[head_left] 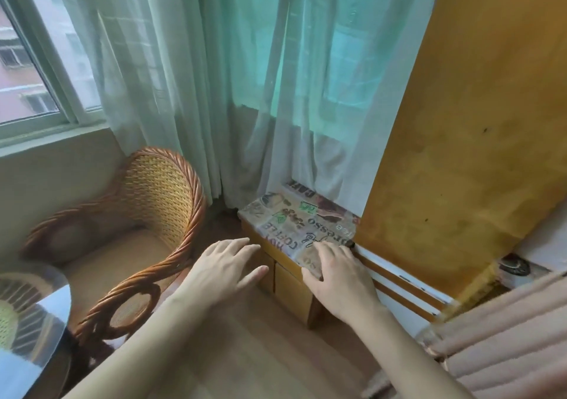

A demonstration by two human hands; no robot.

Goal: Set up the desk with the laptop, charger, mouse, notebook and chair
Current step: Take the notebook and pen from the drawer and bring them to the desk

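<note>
Curtains (190, 76) are seen across the upper half of the view, pale green and sheer, hung over a window (33, 70) on the left and down to the floor in the corner. An orange wall panel (466, 128) is seen on the right. A wicker chair (144, 214) is set in the corner on the left, its seat bare, and part of a glass-topped table (33, 331) is caught at the lower left edge. A wooden floor (260, 346) runs between them.

A small wooden desk (325, 211) stands against the orange panel below the curtain, and its top is covered with a cloth printed with coffee words. Its long axis runs from the near right towards the far left corner. No laptop, charger, mouse or notebook can be seen anywhere.

2 hands are stretched forward and down. The right hand (337, 279) is laid palm down on the near edge of the desk, fingers slightly bent over the cloth, with nothing held. The left hand (227, 266) is held in the air just left of the desk front, fingers spread and relaxed, with nothing in it; whether it touches the wood cannot be told.

The desk lies straight ahead of both hands, the right being nearer. The chair lies to the left, closer to the left hand.
</note>
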